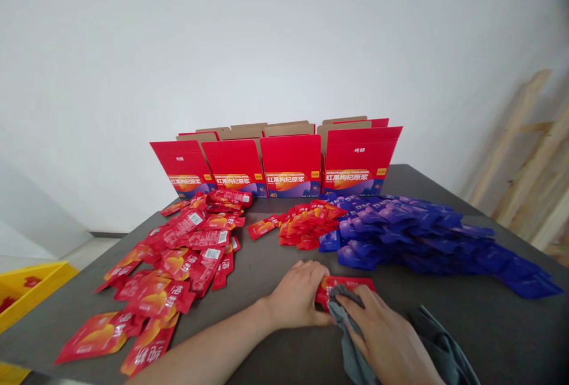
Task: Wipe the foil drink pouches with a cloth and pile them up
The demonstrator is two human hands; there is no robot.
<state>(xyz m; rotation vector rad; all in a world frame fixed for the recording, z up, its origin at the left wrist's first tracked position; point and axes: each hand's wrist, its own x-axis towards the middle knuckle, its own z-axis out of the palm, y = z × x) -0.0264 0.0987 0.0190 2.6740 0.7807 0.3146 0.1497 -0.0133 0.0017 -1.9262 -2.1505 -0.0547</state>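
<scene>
Between my hands, near the front of the dark table, lies a red sachet (355,283). My left hand (302,293) grips its left end, fingers curled over the edge. A grey-blue cloth (349,329) is bunched in my right hand (382,326), which presses it against the sachet's face; part of the sachet is hidden under the cloth and fingers. Just beyond my hands is a small stack of red sachets (306,222). To its right spreads a large heap of blue-purple sachets (400,234). Loose red sachets (178,260) are strewn over the table's left side.
Several open red cartons (291,163) stand in rows along the table's back. A second dark cloth (440,343) lies right of my right hand. At the left edge is a yellow crate (40,281) with red items inside. A wooden frame (511,136) leans at right.
</scene>
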